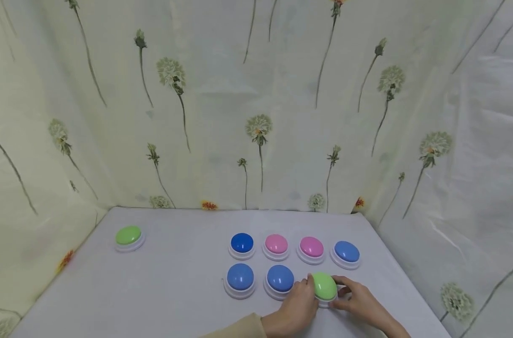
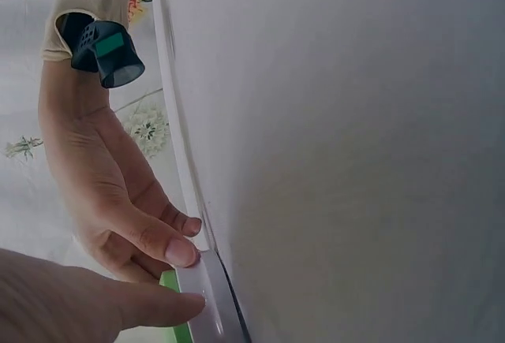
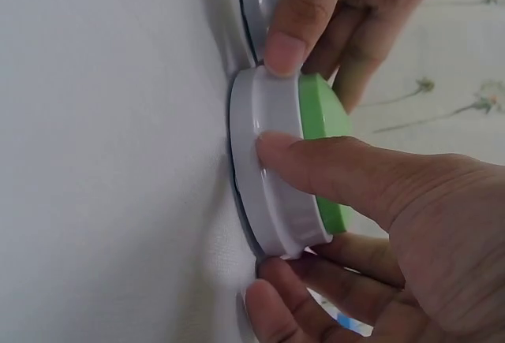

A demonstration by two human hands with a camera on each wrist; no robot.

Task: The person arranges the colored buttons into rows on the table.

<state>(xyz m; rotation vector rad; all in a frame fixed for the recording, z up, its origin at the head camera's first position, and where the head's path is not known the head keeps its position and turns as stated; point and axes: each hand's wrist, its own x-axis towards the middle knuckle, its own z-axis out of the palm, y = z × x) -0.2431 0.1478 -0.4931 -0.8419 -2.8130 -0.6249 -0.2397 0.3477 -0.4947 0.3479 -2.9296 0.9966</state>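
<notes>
Both hands hold a green dome push button (image 1: 325, 285) with a round white base, at the right end of the front row. The left hand (image 1: 297, 305) grips its left side, with the thumb (image 2: 162, 307) against the white base. From the other side the right hand (image 1: 362, 303) holds it, thumb and fingers spread around the base. In the right wrist view, the button's base (image 3: 272, 177) is at the cloth surface; whether it is slightly lifted I cannot tell. Just left of the left hand sits a blue button (image 1: 280, 278).
Another blue button (image 1: 240, 277) stands further left in the front row. Behind are a dark blue button (image 1: 241, 242), two pink buttons (image 1: 276, 243) (image 1: 311, 246) and a blue one (image 1: 347, 251). A second green button (image 1: 128, 235) sits far left. Flowered curtains (image 1: 222, 117) enclose the white table (image 1: 155, 291).
</notes>
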